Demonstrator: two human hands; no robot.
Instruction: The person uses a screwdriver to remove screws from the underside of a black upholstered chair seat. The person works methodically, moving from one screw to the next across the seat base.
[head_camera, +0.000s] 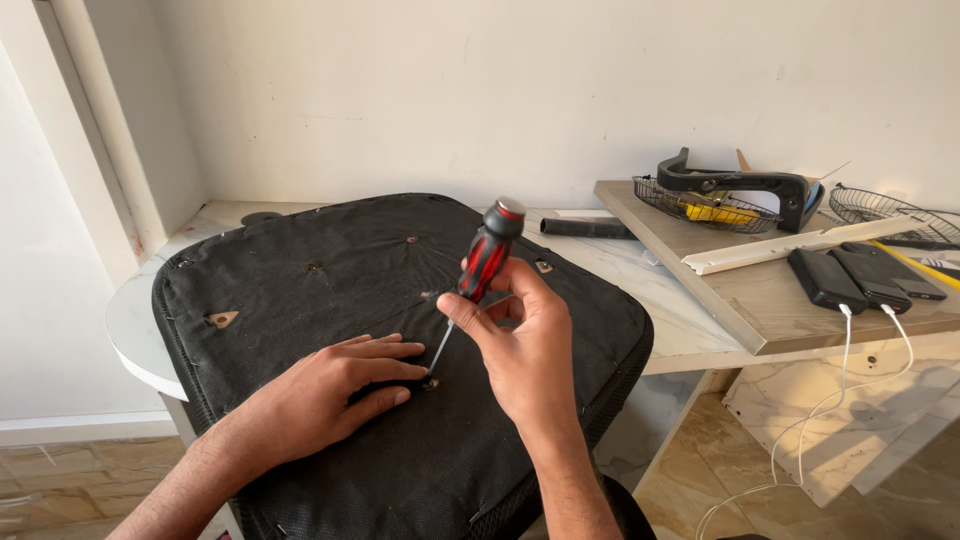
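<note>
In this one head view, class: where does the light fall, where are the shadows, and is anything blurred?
Head view: soft daylight, brightest on the wall and wooden board; the black cushion stays dark, with little detail; a shadow lies under the left hand; the right hand and screwdriver are sharp; no glare; mild wide-angle bending at the edges.

A red-and-black-handled screwdriver stands tilted, its handle leaning up to the right and its metal tip set on a screw in a black fabric-covered seat cushion lying flat across the white surface.
</note>
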